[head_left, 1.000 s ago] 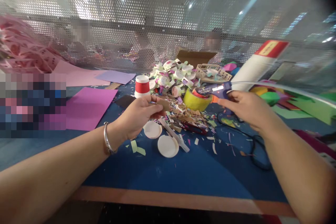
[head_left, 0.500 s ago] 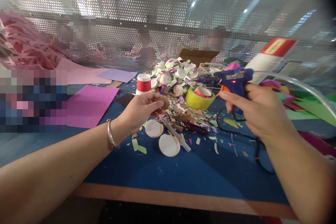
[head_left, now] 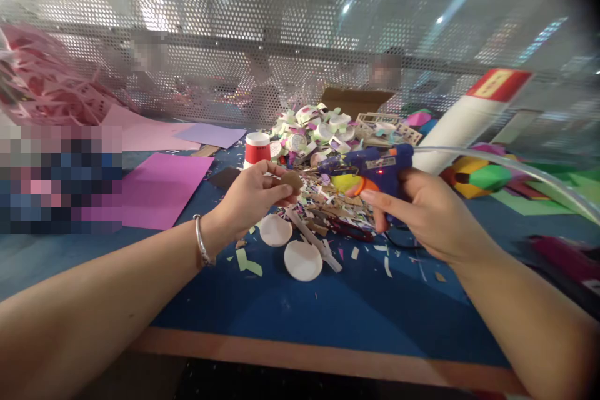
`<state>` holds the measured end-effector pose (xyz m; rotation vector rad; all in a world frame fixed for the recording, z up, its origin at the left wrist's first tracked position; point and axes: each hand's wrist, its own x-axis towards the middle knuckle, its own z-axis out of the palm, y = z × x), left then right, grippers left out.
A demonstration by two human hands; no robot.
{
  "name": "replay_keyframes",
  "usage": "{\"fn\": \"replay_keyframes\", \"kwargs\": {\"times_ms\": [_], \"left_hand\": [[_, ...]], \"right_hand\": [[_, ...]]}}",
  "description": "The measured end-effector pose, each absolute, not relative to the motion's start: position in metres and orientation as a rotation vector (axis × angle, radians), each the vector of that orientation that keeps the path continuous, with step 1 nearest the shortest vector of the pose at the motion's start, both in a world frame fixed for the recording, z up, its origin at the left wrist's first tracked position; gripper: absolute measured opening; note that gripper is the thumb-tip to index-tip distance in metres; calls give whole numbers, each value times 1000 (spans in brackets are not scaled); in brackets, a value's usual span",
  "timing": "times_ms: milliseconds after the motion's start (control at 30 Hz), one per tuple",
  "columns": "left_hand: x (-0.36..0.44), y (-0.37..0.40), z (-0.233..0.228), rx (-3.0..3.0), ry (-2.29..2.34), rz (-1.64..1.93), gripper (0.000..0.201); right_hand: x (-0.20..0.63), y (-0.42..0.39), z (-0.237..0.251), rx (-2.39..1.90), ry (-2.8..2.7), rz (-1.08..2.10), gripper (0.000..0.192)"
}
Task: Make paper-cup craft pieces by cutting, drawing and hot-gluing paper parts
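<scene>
Now my right hand, gripping the blue plastic glue gun, is swinging it leftward, bringing its nozzle near the round brown cardboard disc my left hand is pinching beside multicoloured paper scraps.

Blue table, magenta sheet, white discs, scraps

Brown disc in left hand, glue gun in right hand.

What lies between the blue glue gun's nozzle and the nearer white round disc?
In the head view, multicoloured paper scraps and a translucent white stick show between the nozzle and disc.
</scene>
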<state>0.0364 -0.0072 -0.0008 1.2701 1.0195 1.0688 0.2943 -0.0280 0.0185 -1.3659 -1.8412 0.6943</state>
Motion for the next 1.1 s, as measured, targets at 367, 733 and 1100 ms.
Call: {"fn": "replay_keyframes", "kwargs": {"times_ms": [367, 733, 1100], "left_hand": [[35, -5, -7, 1302, 962, 1102, 23], [35, -7, -8, 1346, 977, 1099, 26], [39, -10, -1, 1214, 941, 1091, 20]], "right_hand": [[286, -37, 16, -1428, -1882, 730, 37], [288, -32, 11, -1481, -2020, 579, 45], [288, -34, 15, -1526, -2111, 400, 54]]}}
